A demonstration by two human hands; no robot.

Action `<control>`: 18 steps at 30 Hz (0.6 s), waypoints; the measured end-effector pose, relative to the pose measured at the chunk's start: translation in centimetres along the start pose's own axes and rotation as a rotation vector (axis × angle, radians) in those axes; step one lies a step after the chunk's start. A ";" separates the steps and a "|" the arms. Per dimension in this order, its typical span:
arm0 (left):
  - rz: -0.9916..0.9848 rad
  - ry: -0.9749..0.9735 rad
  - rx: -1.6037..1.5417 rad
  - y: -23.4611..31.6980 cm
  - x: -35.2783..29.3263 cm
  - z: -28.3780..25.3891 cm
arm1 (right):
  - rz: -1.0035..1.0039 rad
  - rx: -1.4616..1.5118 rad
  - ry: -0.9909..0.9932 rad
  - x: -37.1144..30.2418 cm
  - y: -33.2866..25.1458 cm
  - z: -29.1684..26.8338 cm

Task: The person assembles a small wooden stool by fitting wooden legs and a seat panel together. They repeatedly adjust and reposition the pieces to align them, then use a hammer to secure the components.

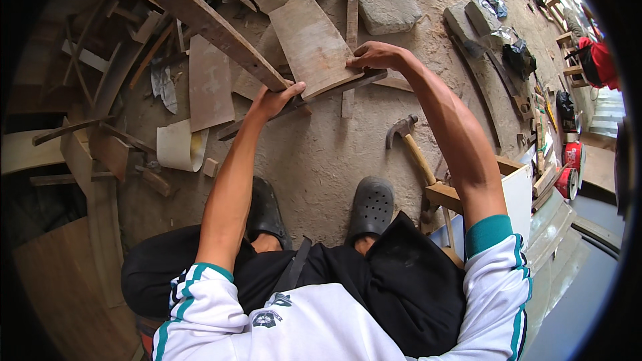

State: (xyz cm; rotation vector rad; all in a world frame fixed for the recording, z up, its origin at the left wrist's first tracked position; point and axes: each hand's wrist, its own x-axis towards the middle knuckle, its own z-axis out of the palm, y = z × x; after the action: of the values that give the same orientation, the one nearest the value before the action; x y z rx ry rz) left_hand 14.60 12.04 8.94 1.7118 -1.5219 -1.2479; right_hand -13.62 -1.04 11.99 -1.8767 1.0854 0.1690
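My left hand (275, 101) is closed at the near end of a long wooden plank (224, 33), its thumb lying towards a flat wooden board (314, 43); its other fingers are mostly hidden. My right hand (376, 55) grips the right edge of that board near its lower corner, fingers partly out of sight. A dark narrow wooden strip (348, 85) runs crosswise just below the board's near edge and passes by my left hand. Whether the plank, board and strip are joined cannot be seen. On the ground nearer to me lies a claw hammer (416, 150) with a wooden handle.
Scrap wood (110, 150) is piled on the left, beside a curled pale sheet (180, 146). A concrete block (388, 3) lies beyond the board. At right are a wooden frame (445, 195), long strips (478, 90) and red cans (568, 182). Dark clogs (371, 207) are on my feet.
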 end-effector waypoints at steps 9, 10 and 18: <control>-0.029 -0.085 -0.041 -0.6 0.3 -0.9 | 0.032 -0.099 0.070 -0.8 -1.7 0.8; -0.034 -0.089 -0.044 -0.4 0.2 -1.0 | 0.026 -0.087 0.068 -0.8 -1.7 0.9; -0.062 -0.101 -0.063 -1.0 -0.1 -1.3 | -0.024 -0.102 0.063 -1.0 -2.0 0.9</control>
State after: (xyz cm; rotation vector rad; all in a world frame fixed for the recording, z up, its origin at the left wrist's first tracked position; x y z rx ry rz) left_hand 16.19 12.09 8.67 1.6898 -1.4796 -1.4188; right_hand -12.49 0.64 13.34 -1.9966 1.1145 0.1552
